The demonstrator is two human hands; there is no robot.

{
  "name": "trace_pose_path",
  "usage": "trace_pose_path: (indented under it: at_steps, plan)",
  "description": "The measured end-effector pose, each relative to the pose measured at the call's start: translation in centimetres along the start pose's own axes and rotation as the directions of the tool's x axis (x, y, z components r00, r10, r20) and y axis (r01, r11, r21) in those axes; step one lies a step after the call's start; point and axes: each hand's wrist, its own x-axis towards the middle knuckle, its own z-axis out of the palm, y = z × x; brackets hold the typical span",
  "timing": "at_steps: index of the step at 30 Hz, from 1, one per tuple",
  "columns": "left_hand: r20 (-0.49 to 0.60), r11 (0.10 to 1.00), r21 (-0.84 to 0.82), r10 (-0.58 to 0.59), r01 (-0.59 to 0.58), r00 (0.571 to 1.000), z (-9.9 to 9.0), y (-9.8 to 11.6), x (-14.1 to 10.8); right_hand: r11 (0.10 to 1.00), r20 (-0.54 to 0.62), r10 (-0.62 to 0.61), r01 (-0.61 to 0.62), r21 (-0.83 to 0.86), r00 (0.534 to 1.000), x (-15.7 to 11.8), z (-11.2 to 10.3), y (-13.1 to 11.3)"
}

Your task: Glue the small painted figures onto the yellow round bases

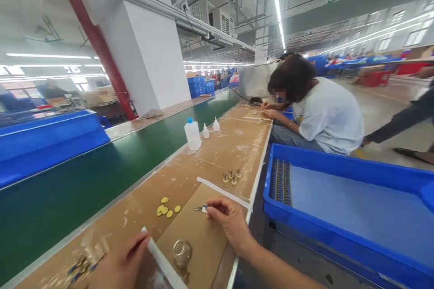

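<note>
One small blue-and-white piece with a thin, pointed end (204, 208), pinched between thumb and forefinger of the right hand (232, 223), above the flat brown sheet (190, 230) near the right edge of the long brown desk (237, 151). Just left of the gripping fingers, long axis roughly crosswise, point aimed left toward several loose, flat yellow discs (169, 214). Clearly nearer to the piece: the right hand. Down at the lower left, blurred, the left hand (117, 259), with thumb and forefinger close together at the upper end of a narrow white strip (164, 259); whether pinching or merely touching, impossible to tell.

Between the hands, toward the sheet's near end, a round clear glass jar (182, 254). Beyond the far white strip (222, 191), near the desk's right edge, four tiny upright figures on yellow bases (232, 177). Beside the left hand, a tangle of small blue-and-gold pieces (78, 268). Off the desk's right edge, a deep blue plastic tray (339, 160) with rows of small dark pieces (281, 181) at its left end.
</note>
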Motion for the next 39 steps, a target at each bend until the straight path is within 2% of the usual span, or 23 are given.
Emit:
trace_pose_path:
  at_steps: [6, 14, 18, 26, 34, 39]
  plan:
    - [0.059, 0.999, 0.039, -0.018, 0.016, 0.998, -0.2, 2.8, 3.8, 0.999, 0.021, 0.012, -0.011, -0.046, 1.000, 0.0, -0.3, 0.2]
    - [0.122, 0.985, 0.008, 0.169, -0.172, 0.978, 0.7, 3.3, 6.4, 0.998, 0.037, 0.011, -0.008, -0.067, 0.999, -0.2, -0.4, 0.2]
    - [0.141, 0.982, -0.009, 0.189, -0.190, 0.972, 1.0, 3.3, 6.8, 0.998, 0.030, 0.016, -0.015, -0.058, 0.999, -0.1, -0.4, 0.3]
    - [0.164, 0.987, -0.065, 0.158, -0.149, 0.974, 1.8, 1.9, 7.4, 0.997, 0.050, 0.015, -0.012, -0.071, 0.999, -0.1, -0.6, 0.6]
    - [0.206, 0.993, -0.056, 0.110, -0.101, 0.972, 1.3, 2.7, 7.7, 0.997, 0.058, 0.016, -0.012, -0.070, 0.998, -0.1, -0.7, 0.6]
    - [0.231, 0.993, -0.067, 0.110, -0.096, 0.967, 1.3, 2.6, 8.0, 0.998, 0.061, 0.016, -0.012, -0.067, 0.998, -0.1, -0.6, 0.5]
